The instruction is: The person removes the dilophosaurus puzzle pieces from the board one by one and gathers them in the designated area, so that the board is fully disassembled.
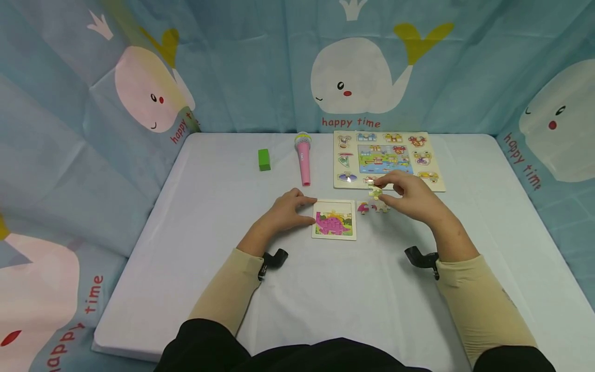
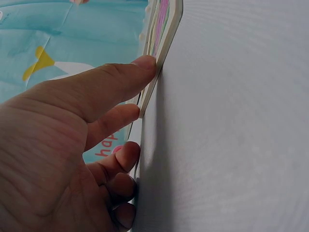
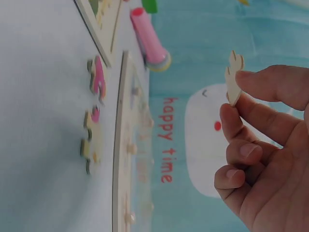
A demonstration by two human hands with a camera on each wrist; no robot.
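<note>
A small wooden jigsaw tray [image 1: 333,237] with a pink dinosaur picture lies flat on the white table. My left hand [image 1: 287,213] touches its left side, thumb against the edge and index finger by the upper corner. In the left wrist view, the thumb [image 2: 118,77] presses the tray's rim while the remaining fingers bend loosely. Raised to the right of the tray, my right hand [image 1: 411,196] pinches a puzzle piece [image 3: 234,79] between thumb and forefinger. Below it on the table are a pink-marked puzzle piece [image 3: 98,77] and a pale puzzle piece [image 3: 91,142].
A larger wooden peg puzzle board [image 1: 343,164] sits behind the right hand at the table's back edge. A pink toy microphone [image 1: 304,160] and a green block [image 1: 264,159] stand behind the tray. A whale-print curtain [image 1: 260,62] surrounds the table's back and sides.
</note>
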